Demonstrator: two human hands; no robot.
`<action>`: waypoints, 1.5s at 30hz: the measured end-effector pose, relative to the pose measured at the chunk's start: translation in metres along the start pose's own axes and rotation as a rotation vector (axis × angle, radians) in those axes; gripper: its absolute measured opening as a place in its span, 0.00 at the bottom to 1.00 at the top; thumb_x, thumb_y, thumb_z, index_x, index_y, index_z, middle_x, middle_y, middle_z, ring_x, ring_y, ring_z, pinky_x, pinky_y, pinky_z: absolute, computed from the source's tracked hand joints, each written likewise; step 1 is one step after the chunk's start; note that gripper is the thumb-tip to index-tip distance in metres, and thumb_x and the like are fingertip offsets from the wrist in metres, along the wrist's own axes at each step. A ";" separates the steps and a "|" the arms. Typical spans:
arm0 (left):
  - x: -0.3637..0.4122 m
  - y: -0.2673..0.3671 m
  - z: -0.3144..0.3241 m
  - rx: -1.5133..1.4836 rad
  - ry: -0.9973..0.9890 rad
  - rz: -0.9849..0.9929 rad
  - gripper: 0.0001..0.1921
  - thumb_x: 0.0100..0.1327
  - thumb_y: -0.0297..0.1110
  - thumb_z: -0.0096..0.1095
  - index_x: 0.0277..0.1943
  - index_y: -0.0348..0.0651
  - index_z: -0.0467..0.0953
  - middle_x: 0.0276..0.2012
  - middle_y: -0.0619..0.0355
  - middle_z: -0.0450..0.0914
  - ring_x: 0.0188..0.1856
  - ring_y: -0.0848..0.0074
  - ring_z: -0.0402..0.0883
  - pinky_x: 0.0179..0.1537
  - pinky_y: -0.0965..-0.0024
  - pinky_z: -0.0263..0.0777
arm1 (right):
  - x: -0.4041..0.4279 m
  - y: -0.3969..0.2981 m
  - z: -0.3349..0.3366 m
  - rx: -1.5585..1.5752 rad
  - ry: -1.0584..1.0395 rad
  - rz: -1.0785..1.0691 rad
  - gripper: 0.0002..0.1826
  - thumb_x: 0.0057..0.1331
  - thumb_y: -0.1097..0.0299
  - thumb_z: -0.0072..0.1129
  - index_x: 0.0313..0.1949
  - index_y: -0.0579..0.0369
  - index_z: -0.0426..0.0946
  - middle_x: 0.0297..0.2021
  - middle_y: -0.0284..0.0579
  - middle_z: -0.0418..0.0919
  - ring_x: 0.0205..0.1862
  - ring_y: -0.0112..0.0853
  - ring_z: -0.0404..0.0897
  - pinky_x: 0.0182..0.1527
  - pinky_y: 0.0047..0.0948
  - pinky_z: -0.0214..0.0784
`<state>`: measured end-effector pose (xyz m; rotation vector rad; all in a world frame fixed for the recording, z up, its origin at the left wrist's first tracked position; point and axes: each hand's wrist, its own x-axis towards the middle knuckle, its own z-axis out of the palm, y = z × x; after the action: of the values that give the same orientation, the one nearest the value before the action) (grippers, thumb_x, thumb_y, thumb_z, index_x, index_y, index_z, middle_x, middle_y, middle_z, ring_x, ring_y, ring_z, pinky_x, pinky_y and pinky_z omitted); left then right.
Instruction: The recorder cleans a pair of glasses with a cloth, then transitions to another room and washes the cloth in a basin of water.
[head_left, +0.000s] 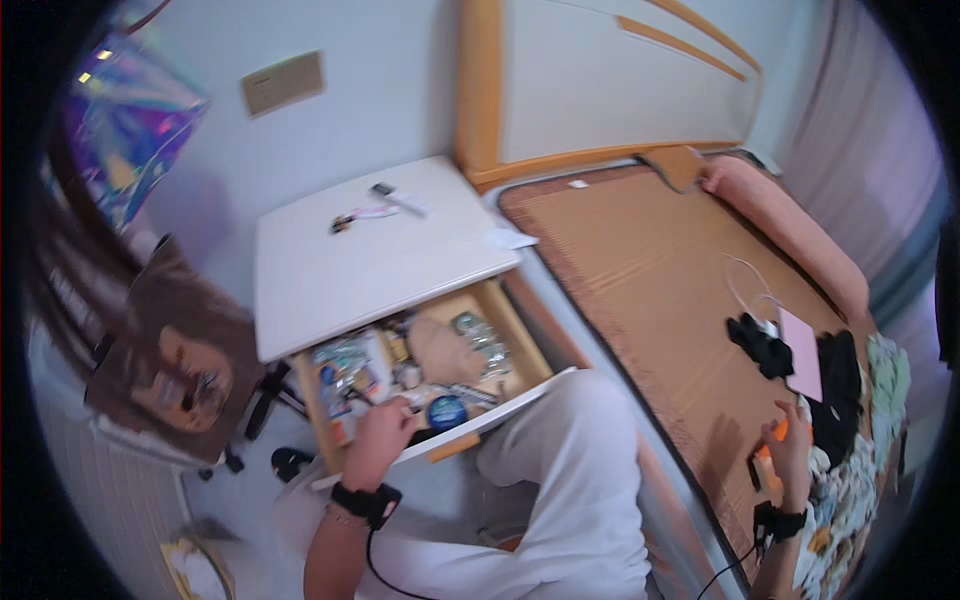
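Note:
My left hand (382, 435) reaches over the front left of a pulled-out drawer (540, 364), its fingertips at small blurred items. Whether it grips any of them is unclear. Close to its fingers sits a round blue container (447, 413). Farther back in the drawer are a beige pouch-like item (442, 352), several clear plastic packets (484, 345) and a jumble of small packages (349, 371). Off to the right, above the bed, my right hand (791, 454) is at an orange object (781, 430); blur hides whether it holds it. Both wrists wear black straps with cables.
A white nightstand top (315, 277) carries a white-and-dark handheld item (401, 200) and keys on a strap (364, 216). On the bed mat (622, 300) lie a pink flat item (801, 352), black cloth (836, 397) and a pink bolster (787, 232). A brown chair (150, 315) stands left.

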<state>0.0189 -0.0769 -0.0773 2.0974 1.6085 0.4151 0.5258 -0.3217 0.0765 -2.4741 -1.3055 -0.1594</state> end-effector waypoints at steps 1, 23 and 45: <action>-0.003 0.004 -0.001 0.021 -0.040 -0.003 0.12 0.55 0.33 0.60 0.41 0.38 0.75 0.29 0.47 0.81 0.34 0.55 0.81 0.35 0.56 0.74 | 0.005 -0.031 -0.003 0.185 -0.056 0.061 0.21 0.53 0.74 0.61 0.48 0.57 0.71 0.44 0.49 0.71 0.48 0.41 0.72 0.50 0.36 0.63; -0.044 -0.045 -0.044 0.043 0.055 -0.214 0.19 0.58 0.39 0.61 0.48 0.36 0.73 0.42 0.46 0.75 0.44 0.55 0.77 0.44 0.59 0.72 | 0.043 -0.413 0.261 0.669 -1.096 -0.798 0.34 0.58 0.58 0.61 0.58 0.64 0.61 0.47 0.59 0.73 0.51 0.43 0.74 0.53 0.35 0.66; 0.032 -0.087 -0.049 -0.105 -0.107 -0.219 0.27 0.44 0.22 0.61 0.52 0.34 0.68 0.48 0.39 0.73 0.49 0.47 0.74 0.49 0.56 0.70 | 0.068 -0.413 0.265 0.313 -0.726 -0.841 0.15 0.55 0.61 0.59 0.36 0.61 0.76 0.29 0.56 0.79 0.35 0.50 0.79 0.39 0.43 0.73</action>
<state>-0.0683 -0.0191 -0.0833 1.8119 1.6926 0.3010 0.2116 0.0380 -0.0546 -1.6085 -2.3693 0.7502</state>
